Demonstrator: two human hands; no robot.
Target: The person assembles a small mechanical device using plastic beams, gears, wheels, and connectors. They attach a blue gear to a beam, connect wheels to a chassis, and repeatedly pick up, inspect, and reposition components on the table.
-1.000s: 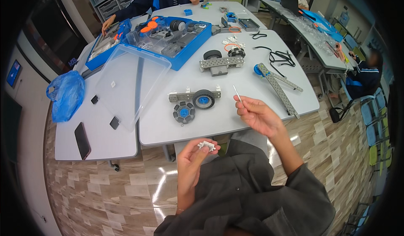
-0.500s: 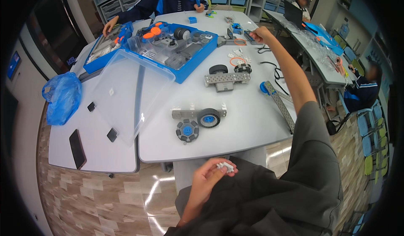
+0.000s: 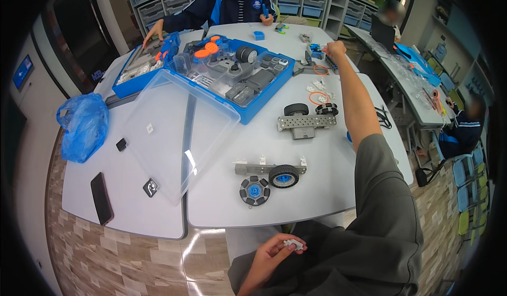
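Observation:
My left hand (image 3: 273,251) rests over my lap below the table edge, pinching a small white plastic part (image 3: 292,243). My right arm stretches far across the grey table (image 3: 222,206), and my right hand (image 3: 335,48) reaches small parts near the far edge; whether it holds anything is too small to tell. On the table in front of me lie a grey beam with a blue-hubbed wheel (image 3: 274,172), a round grey roller wheel (image 3: 254,190) and a perforated grey chassis with a black wheel (image 3: 304,123).
An open blue parts box (image 3: 232,74) with a clear lid (image 3: 174,135) sits at centre left. A blue plastic bag (image 3: 83,126) and a black phone (image 3: 101,197) lie at the left. Orange rubber rings (image 3: 318,97) lie far right. A person in blue sits across the table.
My right hand left the spot just in front of me and reached out to the far side of the table. My left hand stayed low with the white part.

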